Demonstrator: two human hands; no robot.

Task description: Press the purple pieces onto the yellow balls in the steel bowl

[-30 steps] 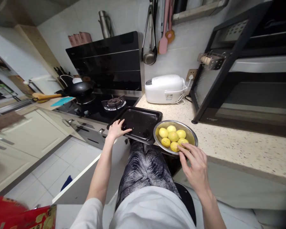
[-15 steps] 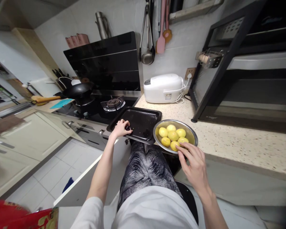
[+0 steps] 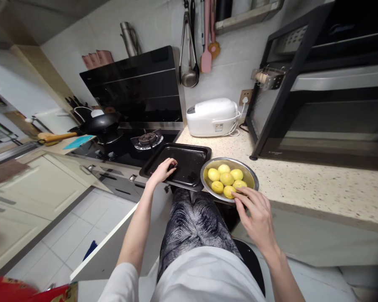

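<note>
Several yellow round fruits (image 3: 227, 178) lie in a metal bowl (image 3: 256, 176) at the counter's front edge. My right hand (image 3: 255, 212) is over the bowl's near rim, fingers apart, its fingertips at the nearest fruit. Whether they press on that fruit or only rest by it is unclear. To the left of the bowl lies a black baking tray (image 3: 190, 161) with small specks on it. Over the tray's near left part is my left hand (image 3: 164, 170), fingers curled towards the thumb around something small and dark that I cannot make out.
Behind the tray is a gas hob (image 3: 148, 139) with a black wok (image 3: 102, 123). A white rice cooker (image 3: 212, 117) stands against the wall; a black rack with an oven (image 3: 334, 121) is at the right. Below the counter, a cabinet door (image 3: 113, 247) stands open near my legs.
My left hand has shifted slightly to the right over the tray, its fingers remaining curled. My right hand keeps its place at the bowl. The view has turned a little.
</note>
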